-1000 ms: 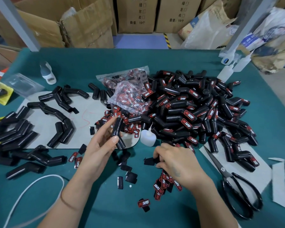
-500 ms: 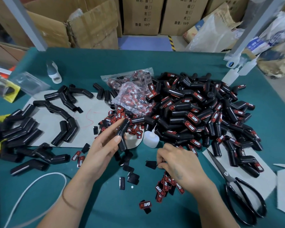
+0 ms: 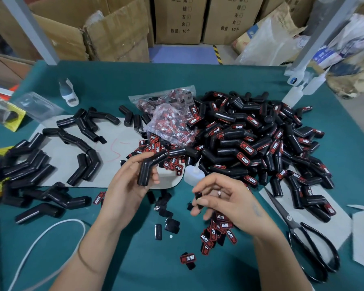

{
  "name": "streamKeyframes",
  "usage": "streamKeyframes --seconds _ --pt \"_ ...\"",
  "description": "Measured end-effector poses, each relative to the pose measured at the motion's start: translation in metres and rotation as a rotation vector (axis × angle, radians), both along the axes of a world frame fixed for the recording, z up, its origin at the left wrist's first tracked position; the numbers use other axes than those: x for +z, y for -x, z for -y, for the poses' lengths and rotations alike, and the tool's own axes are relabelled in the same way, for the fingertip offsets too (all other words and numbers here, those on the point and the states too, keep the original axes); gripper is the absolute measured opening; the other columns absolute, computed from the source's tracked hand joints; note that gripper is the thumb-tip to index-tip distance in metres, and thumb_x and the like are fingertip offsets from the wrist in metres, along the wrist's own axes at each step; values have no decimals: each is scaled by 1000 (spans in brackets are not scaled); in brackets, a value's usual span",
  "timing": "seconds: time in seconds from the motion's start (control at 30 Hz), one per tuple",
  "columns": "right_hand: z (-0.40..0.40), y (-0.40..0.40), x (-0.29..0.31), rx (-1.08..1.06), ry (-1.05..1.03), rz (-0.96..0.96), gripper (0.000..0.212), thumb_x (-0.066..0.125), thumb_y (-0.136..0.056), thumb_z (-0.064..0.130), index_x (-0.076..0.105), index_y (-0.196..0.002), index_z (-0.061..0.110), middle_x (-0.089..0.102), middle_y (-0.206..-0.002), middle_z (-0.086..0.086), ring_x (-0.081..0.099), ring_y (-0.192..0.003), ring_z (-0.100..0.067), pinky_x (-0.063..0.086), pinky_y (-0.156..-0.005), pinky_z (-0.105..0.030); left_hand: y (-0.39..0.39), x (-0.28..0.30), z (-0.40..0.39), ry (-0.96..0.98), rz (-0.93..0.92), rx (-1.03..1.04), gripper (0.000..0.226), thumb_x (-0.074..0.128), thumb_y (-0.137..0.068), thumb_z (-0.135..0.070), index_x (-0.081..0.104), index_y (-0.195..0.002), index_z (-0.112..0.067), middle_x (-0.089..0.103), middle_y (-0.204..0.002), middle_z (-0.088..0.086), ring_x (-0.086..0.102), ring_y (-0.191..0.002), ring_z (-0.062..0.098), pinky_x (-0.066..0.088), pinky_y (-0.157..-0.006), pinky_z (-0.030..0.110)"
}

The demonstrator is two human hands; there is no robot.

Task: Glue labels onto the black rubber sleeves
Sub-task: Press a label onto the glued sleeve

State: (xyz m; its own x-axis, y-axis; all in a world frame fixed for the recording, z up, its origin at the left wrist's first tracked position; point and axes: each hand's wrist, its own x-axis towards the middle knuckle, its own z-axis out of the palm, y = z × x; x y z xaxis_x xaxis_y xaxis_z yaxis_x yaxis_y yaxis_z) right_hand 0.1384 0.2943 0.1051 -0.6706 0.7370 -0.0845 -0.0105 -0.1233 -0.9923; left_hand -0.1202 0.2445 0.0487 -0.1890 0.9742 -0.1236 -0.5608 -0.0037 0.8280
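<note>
sleeve in hand: bent black rubber sleeve (image 3: 150, 168) gripped by left hand (image 3: 130, 185), fingers and thumb curled round its lower leg; no label seen on it.
long axis: lower leg runs down toward the palm, upper leg angles up and right toward the big pile.
label in hand: small black label (image 3: 198, 195) pinched at the fingertips of right hand (image 3: 225, 201), other fingers loosely curled; printed face not visible from here.
key relation: label lies just right of and below the sleeve, apart, not touching; the two hands face each other across a short gap. right hand is nearer the glue, left hand nearer the bare sleeves.
glue: small white glue bottle (image 3: 192, 175) stands on the table between the hands and the pile, just above the right hand, nozzle up.
judged next step: label likely needs glue before it meets the sleeve; cannot tell whether glue is already on it.
finished pile: labelled sleeves (image 3: 250, 143) heaped to the right, red-and-white labels showing.
unlabelled stock: plain sleeves (image 3: 51, 164) spread to the left, some on a grey card (image 3: 118, 143).
containers: clear plastic bag (image 3: 168, 120) behind the hands, holding loose labels; mouth crumpled.
loose labels: scattered on the green table (image 3: 135, 259) under and around the right hand.
scissors (image 3: 303, 238): lying right of the right hand, untouched.
</note>
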Motion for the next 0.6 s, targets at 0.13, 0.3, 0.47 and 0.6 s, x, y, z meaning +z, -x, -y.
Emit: streamKeyframes --seconds 0.13,0.3,0.47,0.6 --pt "-3 6 -5 -49 12 -119 2 76 -92 18 76 -93 19 74 -96 -9 74 -89 -26 59 -69 -29 3 1 1 -31 71 -24 45 46 -95 -4 75 -128 -15 72 -98 14 71 -89 22 61 -84 30" --pt "-2 9 -10 -110 25 -232 14 82 -88 34 77 -91 22 64 -85 2 61 -59 -11 57 -66 -28 -4 9 2 -130 44 -56 63 100 -69 -27 76 -127 -21 71 -99 9 71 -91 16 61 -87 26" --pt "0 16 -2 -15 62 -254 8 79 -91 27 77 -96 20 77 -89 -9 76 -72 -24 61 -67 -30 -7 8 1 -119 -18 20 70 104 -62 -24 74 -126 -25 70 -96 4 69 -89 13 59 -87 24" --pt "-3 28 6 15 30 -178 2 76 -92 16 77 -93 16 76 -87 -8 77 -77 -24 61 -70 -29 -10 9 -1 -115 -24 71 53 97 -75 -33 74 -122 -23 68 -87 4 65 -77 13 58 -78 22"
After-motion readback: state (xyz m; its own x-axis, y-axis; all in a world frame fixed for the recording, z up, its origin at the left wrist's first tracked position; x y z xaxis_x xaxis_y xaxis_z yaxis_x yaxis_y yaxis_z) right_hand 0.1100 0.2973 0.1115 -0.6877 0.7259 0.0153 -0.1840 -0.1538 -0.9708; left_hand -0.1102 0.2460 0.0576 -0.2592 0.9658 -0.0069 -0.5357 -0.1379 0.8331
